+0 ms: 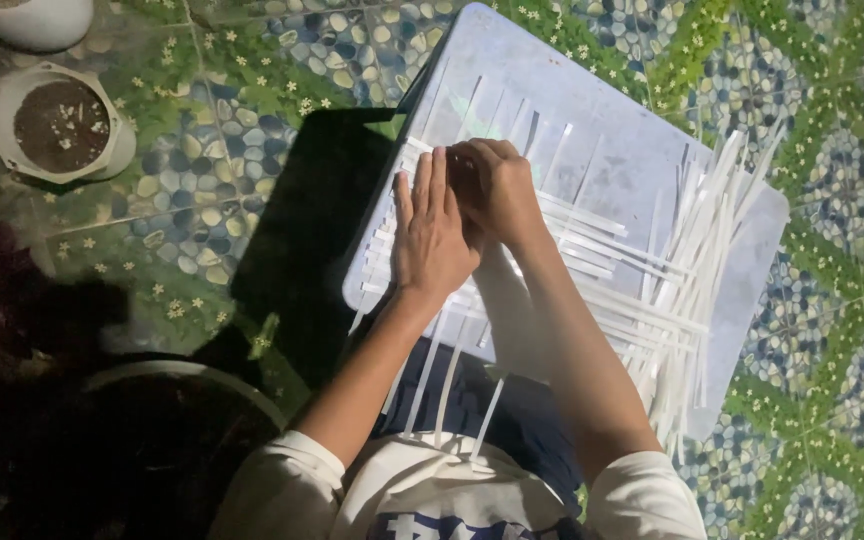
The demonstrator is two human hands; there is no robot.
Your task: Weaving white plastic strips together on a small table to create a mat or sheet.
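White strips (592, 225) being woven on the board (612, 130); left hand (432, 235) pressed flat, right hand (492, 185) curled, pinching one near the left edge.

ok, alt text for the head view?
Seen from above, a person's left hand lies flat on crossed white strips while the right hand pinches them, on a pale board over a pebble-patterned floor. A round pot of soil stands nearby.
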